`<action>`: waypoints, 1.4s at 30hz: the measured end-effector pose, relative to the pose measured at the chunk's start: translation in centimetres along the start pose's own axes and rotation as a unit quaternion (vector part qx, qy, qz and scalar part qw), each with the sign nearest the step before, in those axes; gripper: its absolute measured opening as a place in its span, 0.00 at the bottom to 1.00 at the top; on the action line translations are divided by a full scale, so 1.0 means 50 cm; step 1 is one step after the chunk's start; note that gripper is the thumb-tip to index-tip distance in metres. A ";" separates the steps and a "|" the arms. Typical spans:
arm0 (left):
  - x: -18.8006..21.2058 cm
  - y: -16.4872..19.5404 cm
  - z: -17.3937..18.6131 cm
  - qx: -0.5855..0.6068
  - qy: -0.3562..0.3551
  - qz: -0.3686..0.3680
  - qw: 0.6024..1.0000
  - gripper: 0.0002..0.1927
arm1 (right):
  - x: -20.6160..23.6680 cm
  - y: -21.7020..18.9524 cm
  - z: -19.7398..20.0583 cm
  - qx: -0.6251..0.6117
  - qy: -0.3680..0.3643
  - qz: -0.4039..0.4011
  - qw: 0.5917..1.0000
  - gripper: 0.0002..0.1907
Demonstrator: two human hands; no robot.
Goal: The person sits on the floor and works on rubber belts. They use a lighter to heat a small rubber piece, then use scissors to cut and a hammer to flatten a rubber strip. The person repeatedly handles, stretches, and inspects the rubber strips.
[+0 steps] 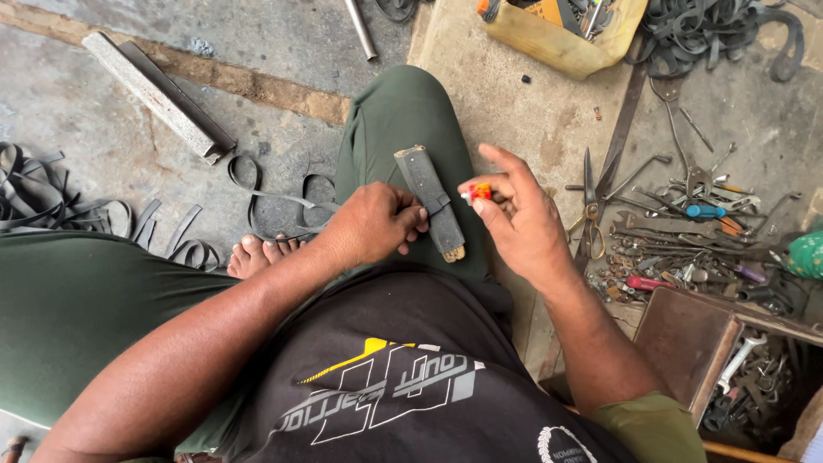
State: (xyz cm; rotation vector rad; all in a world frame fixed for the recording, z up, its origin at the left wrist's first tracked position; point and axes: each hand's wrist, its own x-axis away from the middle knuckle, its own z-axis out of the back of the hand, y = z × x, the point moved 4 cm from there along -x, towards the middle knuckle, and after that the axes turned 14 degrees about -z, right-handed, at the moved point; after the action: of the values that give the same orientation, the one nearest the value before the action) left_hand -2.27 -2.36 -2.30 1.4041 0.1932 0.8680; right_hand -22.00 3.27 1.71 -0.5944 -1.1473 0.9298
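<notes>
My left hand (370, 225) grips a dark flat wooden block (429, 199) wrapped with a black rubber strip, holding it down on my right knee in green trousers (403, 111). My right hand (514, 214) hovers just right of the block and pinches a small red and yellow tube (478, 192) between thumb and fingertips, its other fingers spread. The block's near end is pale and worn.
Scissors (590, 206), pliers, wrenches and screwdrivers lie scattered at the right on the concrete floor. A brown open box (686, 339) with tools sits bottom right. A yellow container (557, 39) stands above. Black rubber strips (51, 201) lie at left, a metal bar (159, 94) beyond.
</notes>
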 end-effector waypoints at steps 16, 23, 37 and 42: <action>0.013 0.003 0.006 -0.027 0.046 -0.042 0.998 0.14 | 0.005 -0.031 -0.063 0.178 0.092 0.135 0.970 0.08; -0.002 -0.016 0.003 0.044 0.016 -0.003 0.999 0.15 | 0.017 -0.065 -0.073 0.298 0.131 0.228 0.918 0.10; -0.015 -0.013 -0.002 0.114 0.017 0.039 0.993 0.16 | -0.010 -0.045 -0.056 0.182 0.107 0.202 0.956 0.07; -0.024 -0.021 -0.005 0.105 0.019 0.046 0.993 0.16 | -0.020 -0.038 -0.058 0.216 0.123 0.230 0.941 0.07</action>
State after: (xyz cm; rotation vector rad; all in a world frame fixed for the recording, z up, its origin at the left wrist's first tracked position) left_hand -2.81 -2.83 -3.72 1.6024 0.2562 0.9715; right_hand -18.78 1.63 1.77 -0.6048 -0.5544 1.4175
